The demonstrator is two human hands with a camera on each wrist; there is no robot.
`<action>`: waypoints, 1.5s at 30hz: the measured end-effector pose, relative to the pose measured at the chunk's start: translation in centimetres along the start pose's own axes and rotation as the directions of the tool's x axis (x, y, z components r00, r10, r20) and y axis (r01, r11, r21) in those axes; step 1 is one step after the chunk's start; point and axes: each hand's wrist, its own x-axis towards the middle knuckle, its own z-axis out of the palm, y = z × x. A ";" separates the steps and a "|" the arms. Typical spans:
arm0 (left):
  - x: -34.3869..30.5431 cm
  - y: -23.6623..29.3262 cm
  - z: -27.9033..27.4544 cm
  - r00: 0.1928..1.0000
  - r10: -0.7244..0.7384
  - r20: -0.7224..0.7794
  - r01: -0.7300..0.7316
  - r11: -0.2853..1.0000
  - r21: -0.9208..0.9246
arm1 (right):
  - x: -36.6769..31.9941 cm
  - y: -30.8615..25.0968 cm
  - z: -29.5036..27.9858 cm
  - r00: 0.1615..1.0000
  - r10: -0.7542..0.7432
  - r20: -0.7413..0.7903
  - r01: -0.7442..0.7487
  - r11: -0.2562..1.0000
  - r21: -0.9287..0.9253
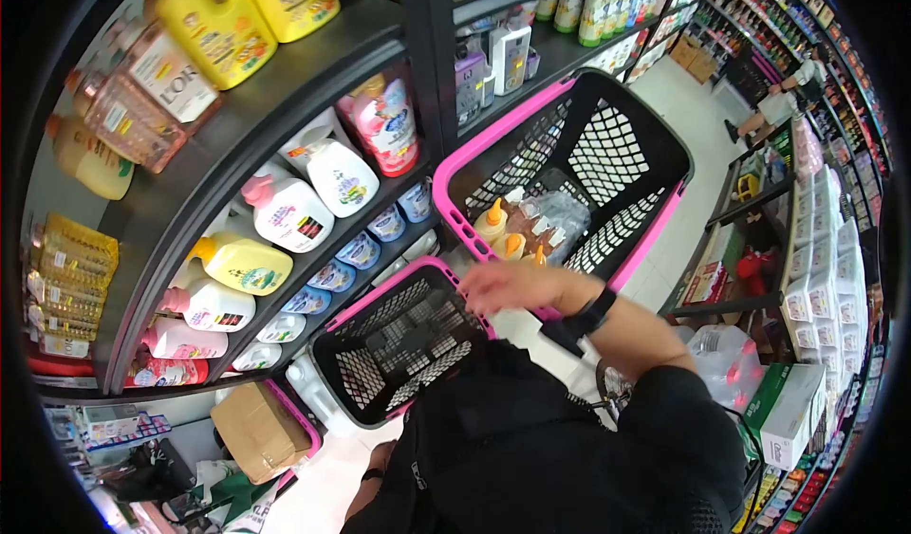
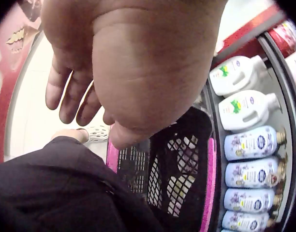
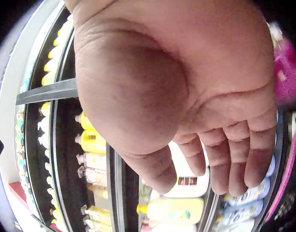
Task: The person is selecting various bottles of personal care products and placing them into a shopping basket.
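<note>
Fingers relaxed, our empty right hand (image 1: 512,285) hovers over pink-rimmed baskets (image 1: 418,316) beside shelving (image 1: 432,60), likely sparing aisle (image 1: 678,102) space; our left hand (image 2: 128,72), fingers extended, looks empty, though partly hidden.

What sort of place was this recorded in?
Likely a shop: rows of bottles line dark shelves, pink-rimmed baskets stand beside them, and packaged goods are stacked opposite.
</note>
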 end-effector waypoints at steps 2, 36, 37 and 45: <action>0.4 1.2 0.7 0.995 0.100 0.011 -0.101 0.979 0.179 | -2.0 -1.9 -5.5 0.983 0.088 -0.162 -0.076 0.994 0.083; -4.9 17.2 2.8 0.757 -0.653 0.000 0.366 0.425 -0.827 | 1.0 24.5 -26.2 0.687 0.506 -0.522 -0.705 0.290 -0.647; -4.7 18.4 1.6 0.740 -0.672 0.017 0.396 0.416 -0.819 | 0.8 24.1 -26.3 0.677 0.517 -0.523 -0.712 0.279 -0.645; -3.3 19.7 0.4 0.743 -0.662 0.098 0.477 0.421 -0.771 | -1.3 17.9 -27.9 0.567 0.602 -0.563 -0.779 0.170 -0.604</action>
